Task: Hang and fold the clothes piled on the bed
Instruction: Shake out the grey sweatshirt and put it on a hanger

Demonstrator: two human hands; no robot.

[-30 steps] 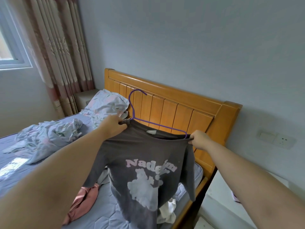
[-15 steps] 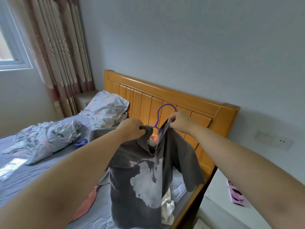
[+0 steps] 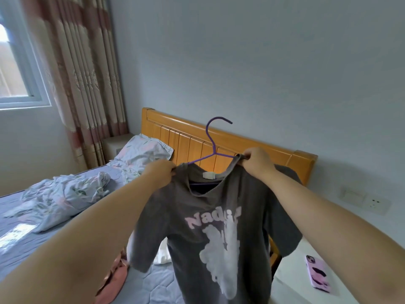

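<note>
**A:** Head view first; where does the shirt stand?

**B:** Held up in the air over the bed (image 3: 140, 288), in front of the wooden headboard (image 3: 186, 137); the grey T-shirt (image 3: 219, 216) hangs on the purple hanger (image 3: 211, 148), whose hook stands free above the collar; the hanger's lower bar shows through the neck opening.

**A:** And each grip?

**B:** Left hand (image 3: 161, 174) is clenched on the fabric at one side of the neckline; right hand (image 3: 258, 163) pinches the other side, fingers curled over the cloth; both grasp the shirt, neither the hanger itself, as far as I can see.

**A:** Which step, then?

**B:** I judge it the seating step; the shoulders are being settled on the hanger arms; the front of the collar sags low and off-centre, so the next move likely calls for evening the neckline, then one hand shifting to the hook to carry it to a rail; none is in view.

**A:** Any writing?

**B:** Pale lettering on the chest reads "Nad", the rest lost in a fold; a white neck label (image 3: 209, 175) is too small to read; more garments lie on the bed, a pink one (image 3: 116, 279) and a white one (image 3: 162, 255).
</note>
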